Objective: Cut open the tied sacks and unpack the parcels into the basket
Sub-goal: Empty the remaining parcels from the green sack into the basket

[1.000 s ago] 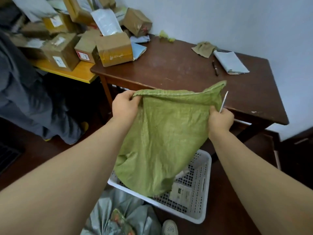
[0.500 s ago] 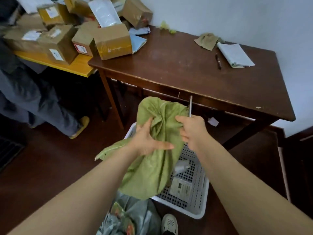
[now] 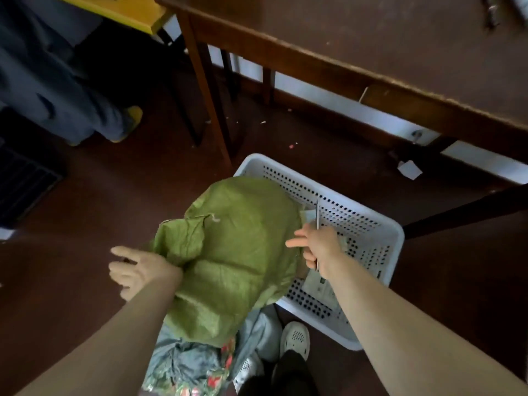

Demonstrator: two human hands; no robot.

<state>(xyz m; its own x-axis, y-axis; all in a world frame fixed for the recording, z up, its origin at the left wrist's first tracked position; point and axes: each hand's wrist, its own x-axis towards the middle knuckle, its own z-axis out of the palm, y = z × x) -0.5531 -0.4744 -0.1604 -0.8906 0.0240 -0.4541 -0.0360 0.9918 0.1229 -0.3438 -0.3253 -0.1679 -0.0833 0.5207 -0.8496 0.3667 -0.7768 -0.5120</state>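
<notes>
Green sack point(image 3: 231, 252) slumps mid-frame, emptied — my left hand point(image 3: 134, 270) splayed open beside it, right hand point(image 3: 317, 247) gripping the blade point(image 3: 317, 214) clear above the basket point(image 3: 397, 238).

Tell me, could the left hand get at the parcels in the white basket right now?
Probably not directly. The left hand is out on the far side of the green sack, which lies between it and the white basket. The right hand, holding a thin blade, is far closer.
</notes>
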